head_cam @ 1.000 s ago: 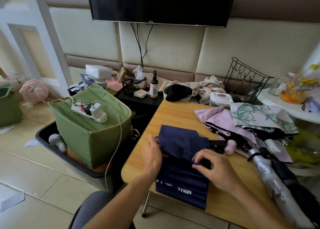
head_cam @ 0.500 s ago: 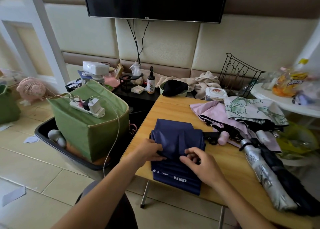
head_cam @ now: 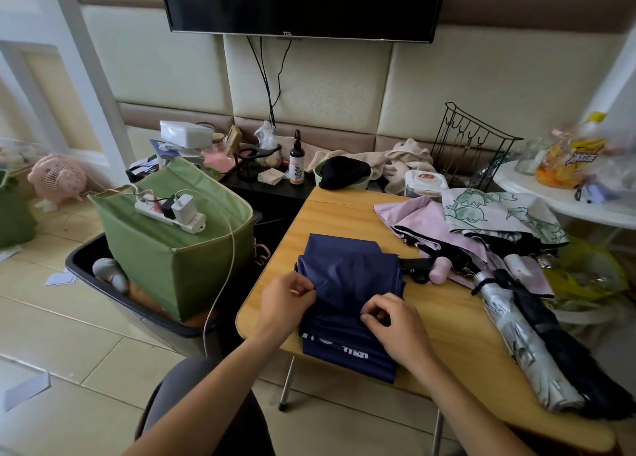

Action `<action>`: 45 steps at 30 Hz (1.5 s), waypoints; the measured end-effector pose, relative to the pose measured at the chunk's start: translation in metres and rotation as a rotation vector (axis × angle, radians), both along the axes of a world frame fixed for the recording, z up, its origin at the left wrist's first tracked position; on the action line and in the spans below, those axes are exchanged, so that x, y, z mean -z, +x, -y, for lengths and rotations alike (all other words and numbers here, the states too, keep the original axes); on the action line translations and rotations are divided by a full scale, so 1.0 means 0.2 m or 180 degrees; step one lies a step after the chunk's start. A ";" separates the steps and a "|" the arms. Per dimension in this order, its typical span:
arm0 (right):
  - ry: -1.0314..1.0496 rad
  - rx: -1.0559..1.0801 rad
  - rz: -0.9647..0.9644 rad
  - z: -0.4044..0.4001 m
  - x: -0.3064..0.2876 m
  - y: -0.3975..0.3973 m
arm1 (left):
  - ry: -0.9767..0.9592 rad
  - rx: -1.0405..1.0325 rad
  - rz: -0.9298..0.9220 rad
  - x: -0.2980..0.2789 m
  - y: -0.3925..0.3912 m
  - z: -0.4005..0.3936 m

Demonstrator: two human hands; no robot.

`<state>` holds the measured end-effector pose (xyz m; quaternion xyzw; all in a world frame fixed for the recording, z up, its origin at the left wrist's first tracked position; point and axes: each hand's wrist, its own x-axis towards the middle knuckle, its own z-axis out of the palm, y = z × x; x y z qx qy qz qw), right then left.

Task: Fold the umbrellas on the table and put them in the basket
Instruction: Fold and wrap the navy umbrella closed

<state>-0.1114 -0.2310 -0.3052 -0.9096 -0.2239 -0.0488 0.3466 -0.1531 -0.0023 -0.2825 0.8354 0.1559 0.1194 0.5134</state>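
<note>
Under both hands, navy umbrella [head_cam: 347, 283], handle hidden

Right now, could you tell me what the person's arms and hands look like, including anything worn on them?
Both forearms are bare as far as the picture shows: no sleeves, gloves or watch. The left hand and right hand show no rings or markings that I can make out. Dark grey trousers cover the lap below the arms.
</note>
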 end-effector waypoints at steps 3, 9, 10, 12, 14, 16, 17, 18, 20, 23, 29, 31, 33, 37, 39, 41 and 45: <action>-0.0004 -0.0015 0.0040 0.00 0.01 0.00 | 0.0221 0.0004 0.0269 -0.01 0.01 0.01; 0.0014 -0.0036 0.0023 0.00 0.02 0.00 | -0.0100 0.0372 -0.0069 -0.02 0.03 0.03; 0.0015 -0.0033 0.0020 0.00 0.02 0.00 | -0.0204 0.0452 -0.0109 -0.02 0.03 0.03; 0.0004 -0.0024 0.0022 0.00 0.02 0.00 | -0.0226 0.0602 -0.0125 -0.02 0.03 0.04; -0.0001 -0.0022 0.0012 0.00 0.01 0.01 | -0.0247 0.0609 -0.0093 -0.02 0.03 0.04; 0.0002 -0.0022 -0.0018 0.00 0.02 0.01 | -0.0515 0.0510 -0.0002 -0.03 0.02 0.03; 0.0007 -0.0021 -0.0034 0.00 0.02 0.01 | -0.0715 0.0509 0.0016 -0.03 0.02 0.02; 0.0015 -0.0015 -0.0051 0.00 0.02 0.00 | -0.0888 0.0565 0.0014 -0.03 0.01 0.01; 0.0032 -0.0002 -0.0081 0.00 0.02 0.00 | -0.0950 0.0671 -0.0027 -0.03 -0.01 -0.02; 0.0067 -0.0007 -0.0099 0.00 0.02 0.00 | -0.0428 0.0477 -0.0266 -0.01 -0.02 -0.08; -0.0056 0.0030 -0.0265 -0.01 0.01 0.01 | 0.1238 -0.0092 0.0219 0.00 -0.02 -0.08; -0.0199 -0.0025 -0.0465 -0.01 0.01 0.03 | 0.1779 0.0309 0.0965 0.01 -0.02 -0.03; -0.0239 -0.0071 -0.0781 -0.01 0.00 0.05 | 0.2276 0.0846 0.1128 0.04 -0.02 0.03; 0.0571 -0.0237 -0.0996 -0.01 -0.01 -0.02 | 0.2295 0.0788 0.0943 0.16 -0.01 0.04; 0.0751 -0.0273 -0.0554 0.01 0.00 -0.10 | 0.2268 0.0776 0.0936 0.21 -0.02 0.03; 0.0575 -0.0355 0.0069 0.04 0.03 -0.19 | 0.2299 0.0856 0.0937 0.23 -0.02 0.02; 0.0181 -0.0759 0.0786 0.09 0.06 -0.33 | 0.2238 0.0924 0.0868 0.22 -0.02 0.02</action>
